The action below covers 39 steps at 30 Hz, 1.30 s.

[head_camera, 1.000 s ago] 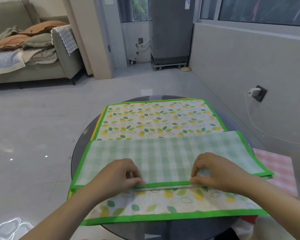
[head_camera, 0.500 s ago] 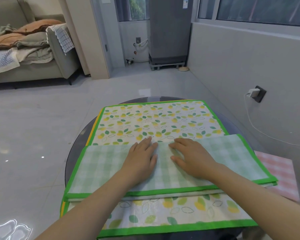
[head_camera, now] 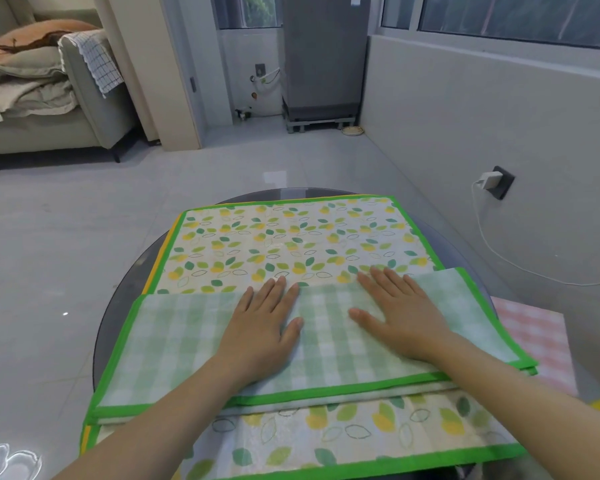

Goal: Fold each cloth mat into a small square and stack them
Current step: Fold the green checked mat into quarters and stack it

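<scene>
A green-edged mat folded into a long strip, its pale green check side up (head_camera: 174, 344), lies across a flat leaf-print mat (head_camera: 291, 237) on a round glass table (head_camera: 125, 299). My left hand (head_camera: 260, 327) presses flat on the strip left of its middle, fingers straight. My right hand (head_camera: 399, 313) presses flat right of the middle, fingertips at the strip's far edge. A yellow-edged mat (head_camera: 168, 240) peeks out under the leaf-print mat at the left.
A pink check mat (head_camera: 534, 341) lies on the table at the right, partly under the strip. The wall close on the right has a socket with a charger (head_camera: 492, 180) and a trailing cable. A sofa (head_camera: 49, 98) stands far left across the tiled floor.
A second ago both hands pinched the strip's near edge. They let go, moved onto the strip and now press flat on it, spread a little further apart than half a second ago.
</scene>
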### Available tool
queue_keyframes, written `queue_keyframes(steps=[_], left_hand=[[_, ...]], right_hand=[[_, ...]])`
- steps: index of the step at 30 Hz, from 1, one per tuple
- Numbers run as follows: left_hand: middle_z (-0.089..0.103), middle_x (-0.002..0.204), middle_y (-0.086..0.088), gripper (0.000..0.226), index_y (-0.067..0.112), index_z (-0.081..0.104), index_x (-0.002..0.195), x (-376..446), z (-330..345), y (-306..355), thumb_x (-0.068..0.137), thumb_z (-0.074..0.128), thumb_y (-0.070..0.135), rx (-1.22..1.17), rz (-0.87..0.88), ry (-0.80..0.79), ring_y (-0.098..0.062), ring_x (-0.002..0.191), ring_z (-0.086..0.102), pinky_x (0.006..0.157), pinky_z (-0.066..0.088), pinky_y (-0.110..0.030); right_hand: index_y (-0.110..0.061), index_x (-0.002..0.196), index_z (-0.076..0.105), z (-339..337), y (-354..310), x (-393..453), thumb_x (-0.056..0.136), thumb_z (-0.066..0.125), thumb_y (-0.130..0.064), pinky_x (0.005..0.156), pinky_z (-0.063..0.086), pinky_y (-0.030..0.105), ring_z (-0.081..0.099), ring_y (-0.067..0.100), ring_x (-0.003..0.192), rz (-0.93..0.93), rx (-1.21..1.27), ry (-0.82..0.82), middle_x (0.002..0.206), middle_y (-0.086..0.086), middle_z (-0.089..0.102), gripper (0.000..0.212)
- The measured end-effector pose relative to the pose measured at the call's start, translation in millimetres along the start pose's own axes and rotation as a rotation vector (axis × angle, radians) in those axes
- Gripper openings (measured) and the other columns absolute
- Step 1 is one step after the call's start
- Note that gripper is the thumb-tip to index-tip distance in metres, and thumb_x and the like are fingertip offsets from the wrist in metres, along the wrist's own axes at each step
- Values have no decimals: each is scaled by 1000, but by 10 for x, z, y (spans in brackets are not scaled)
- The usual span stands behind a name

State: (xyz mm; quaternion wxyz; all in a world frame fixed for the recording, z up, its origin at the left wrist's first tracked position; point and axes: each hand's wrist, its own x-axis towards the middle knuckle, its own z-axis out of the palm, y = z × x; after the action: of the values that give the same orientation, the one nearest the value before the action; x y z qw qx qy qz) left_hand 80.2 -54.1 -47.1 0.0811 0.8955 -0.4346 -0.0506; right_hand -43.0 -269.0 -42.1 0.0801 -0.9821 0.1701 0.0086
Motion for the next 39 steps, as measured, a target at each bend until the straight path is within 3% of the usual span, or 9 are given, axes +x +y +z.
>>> queue_keyframes(steps=[2,5,13,16,23,29,32,35,39], left_hand=[[-15,157,10,68,32,-8,149,1,4,-2,85,-2,56,12,3,2,-5,142,-19,118,-12,-34],[-14,157,9,72,32,-8,149,5,5,-6,82,-5,59,19,3,7,-5,142,-19,117,-13,-33],[-15,157,8,70,31,-8,149,-1,-1,9,85,-4,57,17,-1,16,-5,142,-19,117,-13,-33],[-16,157,8,70,31,-8,149,-1,-4,7,84,-5,58,12,2,10,-6,142,-20,117,-12,-34],[-11,158,8,55,27,-3,150,0,-39,22,100,14,41,-28,-8,13,-5,143,-16,118,-12,-33],[-12,157,12,55,28,-5,150,-163,-90,-337,100,15,41,-21,-68,-2,-2,142,-16,117,-12,-32],[-13,156,14,66,29,-5,149,-337,-137,-727,89,0,53,-16,-166,29,1,141,-16,117,-12,-31],[-13,156,13,81,30,-5,149,-495,-189,-1061,74,-13,58,7,-268,44,1,140,-16,118,-11,-33],[-13,157,11,58,30,-7,150,-545,-241,-1166,97,7,48,34,-324,-9,-4,142,-16,117,-13,-40]], right_hand=[[-37,147,-6,-26,225,-17,65,-10,-83,118,-7,33,-10,8,144,75,-18,12,156,-13,-9,94],[-36,148,-4,-77,468,-49,71,-3,-82,118,-6,34,-10,9,144,177,-16,12,157,-8,-8,90],[-31,149,-4,-140,429,-34,87,14,-69,118,-7,37,-11,14,145,207,-13,-25,158,1,-9,75],[-29,149,-3,-175,177,33,90,16,-64,118,-7,37,-12,15,145,132,5,-16,158,2,-10,71],[-22,150,-1,-41,-783,216,100,19,-43,118,-7,31,-12,9,144,-184,163,-40,158,-3,-8,58],[-24,149,-5,135,-926,198,96,9,-52,115,-14,26,-13,5,143,-171,56,-26,157,-7,-9,62],[-26,149,-7,133,-925,197,77,-12,-62,113,-15,25,-14,3,142,-171,54,-25,157,-9,-10,81],[-27,149,-8,141,-925,192,71,-17,-62,113,-15,25,-15,2,142,-168,52,-25,156,-10,-11,86],[-26,149,-9,142,-939,207,75,-14,-62,113,-15,25,-15,3,142,-174,41,-28,156,-9,-11,82]])
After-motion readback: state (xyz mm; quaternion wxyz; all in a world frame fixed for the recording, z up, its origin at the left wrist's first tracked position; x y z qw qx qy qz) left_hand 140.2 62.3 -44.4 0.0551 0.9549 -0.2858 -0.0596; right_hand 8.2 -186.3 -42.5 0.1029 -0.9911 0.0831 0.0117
